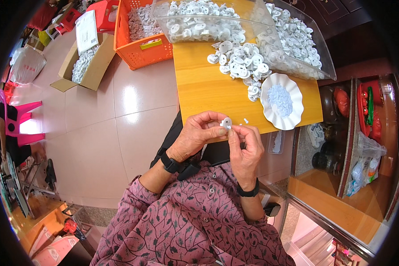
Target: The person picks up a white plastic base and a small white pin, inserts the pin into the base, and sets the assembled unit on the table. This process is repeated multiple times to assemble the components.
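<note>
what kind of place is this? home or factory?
Likely a home doing piecework, not a factory: tiled floor, wooden cabinet of household goods, and bulk white plastic parts in an orange crate and cardboard box. Both hands hold one small white part.

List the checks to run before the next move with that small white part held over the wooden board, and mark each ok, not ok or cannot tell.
1. Small white plastic part pinched by left hand: ok.
2. Right hand fingertips meeting the part: ok.
3. Whether the tiny piece is seated in the part: cannot tell, too small.
4. Pile of white parts on the wooden board within sight ahead: ok.
5. White scalloped plate holding small pale pieces: ok.
6. Loose white bit on the board near the hands: ok, lying apart.
</note>
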Motion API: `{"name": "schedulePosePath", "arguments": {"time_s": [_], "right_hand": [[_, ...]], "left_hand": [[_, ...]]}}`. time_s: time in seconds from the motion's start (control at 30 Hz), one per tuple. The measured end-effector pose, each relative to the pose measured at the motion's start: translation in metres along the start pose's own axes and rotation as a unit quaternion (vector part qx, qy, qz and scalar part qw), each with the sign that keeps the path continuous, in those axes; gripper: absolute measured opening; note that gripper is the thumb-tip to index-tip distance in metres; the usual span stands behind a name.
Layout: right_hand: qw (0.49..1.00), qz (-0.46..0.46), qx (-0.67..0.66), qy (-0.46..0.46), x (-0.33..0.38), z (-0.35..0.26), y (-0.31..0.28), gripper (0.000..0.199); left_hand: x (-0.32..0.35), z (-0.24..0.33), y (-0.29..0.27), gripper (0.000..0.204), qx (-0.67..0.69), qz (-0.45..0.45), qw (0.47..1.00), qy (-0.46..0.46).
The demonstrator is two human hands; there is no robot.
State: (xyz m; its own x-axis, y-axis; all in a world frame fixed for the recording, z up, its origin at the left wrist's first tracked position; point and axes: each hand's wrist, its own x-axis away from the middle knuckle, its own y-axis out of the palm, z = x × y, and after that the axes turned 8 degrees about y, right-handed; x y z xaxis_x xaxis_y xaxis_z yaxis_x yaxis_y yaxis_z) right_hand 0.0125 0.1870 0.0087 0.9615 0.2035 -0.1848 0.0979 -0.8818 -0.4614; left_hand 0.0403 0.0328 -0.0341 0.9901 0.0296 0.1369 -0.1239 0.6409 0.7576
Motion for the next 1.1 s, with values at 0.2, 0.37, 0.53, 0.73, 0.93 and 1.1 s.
{"name": "schedulePosePath", "arguments": {"time_s": [0.2, 0.37, 0.53, 0.73, 0.93, 1.1], "right_hand": [[1.000, -0.014, 0.014, 0.000, -0.0002, 0.0002, 0.0014, 0.008], [0.999, -0.023, 0.024, 0.000, 0.0005, 0.0007, 0.0021, 0.006], [0.999, -0.022, 0.032, -0.009, 0.0013, 0.0012, 0.0031, 0.007], [0.999, -0.037, 0.030, -0.009, 0.0019, 0.0009, 0.0037, 0.007], [0.999, -0.032, -0.010, 0.002, 0.0033, 0.0062, 0.0061, 0.005], [0.988, -0.035, -0.119, 0.089, 0.0058, 0.0088, 0.0093, 0.006]], "left_hand": [[0.0007, 0.0000, -0.0004, 0.030, -0.017, -0.006, 1.000, 0.004], [0.0008, -0.0025, -0.0018, 0.029, -0.063, -0.009, 0.997, 0.031], [0.0009, -0.0027, -0.0019, 0.029, -0.082, -0.014, 0.996, 0.037], [0.0021, -0.0057, -0.0068, 0.029, -0.117, -0.028, 0.991, 0.064], [0.0026, -0.0031, -0.0039, 0.029, -0.117, -0.015, 0.991, 0.055], [0.0029, 0.0009, 0.0003, 0.029, -0.076, 0.001, 0.996, 0.036]]}}
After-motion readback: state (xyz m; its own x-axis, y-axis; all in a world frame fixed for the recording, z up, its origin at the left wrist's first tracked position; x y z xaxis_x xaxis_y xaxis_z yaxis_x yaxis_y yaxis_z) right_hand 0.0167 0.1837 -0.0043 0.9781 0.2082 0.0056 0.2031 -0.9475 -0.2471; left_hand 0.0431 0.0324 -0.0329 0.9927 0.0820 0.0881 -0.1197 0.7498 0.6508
